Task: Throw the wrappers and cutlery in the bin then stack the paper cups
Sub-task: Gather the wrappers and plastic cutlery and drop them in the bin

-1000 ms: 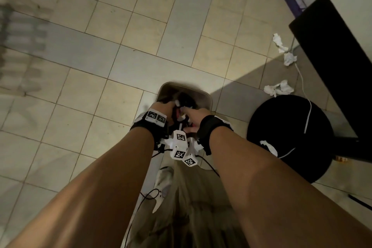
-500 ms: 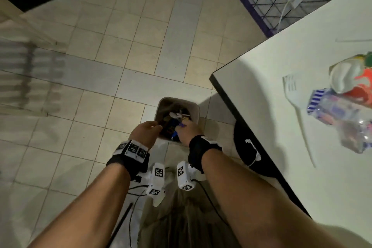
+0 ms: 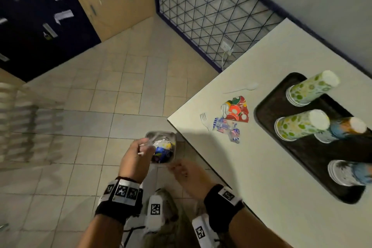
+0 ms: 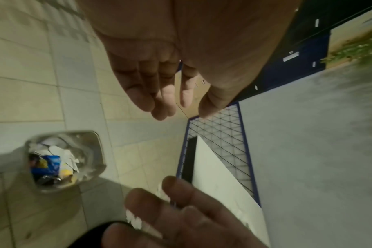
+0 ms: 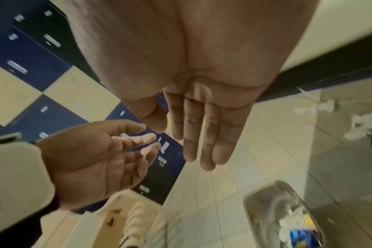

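Two hands hang empty above the tiled floor. Furthest left, the left hand [image 3: 135, 160] has loosely spread fingers [image 4: 159, 94] gripping nothing. Just right of it, on the floor by the table's corner, stands the metal bin [image 3: 149, 135], holding crumpled white and blue wrappers. The right hand [image 3: 189, 175] shows straight, relaxed fingers [image 5: 206, 137], also empty. On the white table [image 3: 261, 167], a white plastic fork [image 3: 204, 120] lies tines toward the far-left edge, touching a clear blue-printed wrapper [image 3: 226, 128], with a red patterned wrapper [image 3: 237, 109] just beyond. A white spoon [image 3: 241, 88] lies crosswise, bowl to the right. Rightmost, a black tray [image 3: 302, 159] carries upside-down paper cups [image 3: 302, 125].
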`<state>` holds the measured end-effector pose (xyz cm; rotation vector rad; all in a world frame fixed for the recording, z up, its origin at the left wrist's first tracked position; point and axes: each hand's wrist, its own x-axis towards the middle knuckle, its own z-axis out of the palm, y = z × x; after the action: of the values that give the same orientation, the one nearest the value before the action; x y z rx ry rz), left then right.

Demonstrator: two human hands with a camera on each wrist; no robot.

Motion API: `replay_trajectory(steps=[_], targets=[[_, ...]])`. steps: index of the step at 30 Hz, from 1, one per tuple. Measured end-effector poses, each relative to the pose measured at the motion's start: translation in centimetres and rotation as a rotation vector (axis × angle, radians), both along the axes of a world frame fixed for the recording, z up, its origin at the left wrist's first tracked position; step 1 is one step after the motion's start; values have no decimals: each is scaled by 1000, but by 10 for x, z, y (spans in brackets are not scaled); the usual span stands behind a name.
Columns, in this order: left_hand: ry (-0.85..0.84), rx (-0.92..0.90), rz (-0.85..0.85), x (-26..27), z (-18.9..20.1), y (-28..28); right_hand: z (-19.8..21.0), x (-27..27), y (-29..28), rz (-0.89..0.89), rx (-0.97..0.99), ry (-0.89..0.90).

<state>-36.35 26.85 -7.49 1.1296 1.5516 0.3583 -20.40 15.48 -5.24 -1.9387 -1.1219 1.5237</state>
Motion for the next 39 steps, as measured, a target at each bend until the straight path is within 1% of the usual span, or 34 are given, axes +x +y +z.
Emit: replay_trajectory(steps=[3, 7, 9, 12, 14, 17, 21, 24, 27, 31, 34, 35, 37, 39], targets=[[-41, -7, -119, 32, 23, -4, 35, 37, -10, -140, 126, -36], [-48, -78, -282, 85, 50, -10, 54, 92, -17, -359, 215, -157], [18, -58, -378, 111, 49, -12, 61, 120, -17, -441, 196, -206], [212, -6, -511, 142, 42, -13, 64, 157, -15, -481, 208, -346], [301, 14, -555, 160, 36, -14, 63, 176, -8, -438, 198, -470], [434, 55, -602, 183, 30, -15, 55, 190, 3, -278, 150, -589], [589, 103, -650, 199, 23, -16, 18, 184, 8, -59, 136, -677], [618, 91, -640, 202, 23, -15, 5, 177, 5, 60, 38, -718], [600, 56, -636, 200, 22, -15, -2, 178, -2, 104, 32, -703], [478, 34, -589, 192, 25, -15, -7, 180, -15, 75, 76, -670], [389, -22, -455, 190, 27, -11, -4, 181, -23, 0, 153, -599], [323, -56, -391, 191, 28, -10, -1, 180, -24, -52, 184, -561], [131, -150, -263, 196, 35, -10, 4, 178, -24, -169, 284, -501], [15, -223, -225, 204, 41, -7, 12, 174, -20, -240, 372, -466]])
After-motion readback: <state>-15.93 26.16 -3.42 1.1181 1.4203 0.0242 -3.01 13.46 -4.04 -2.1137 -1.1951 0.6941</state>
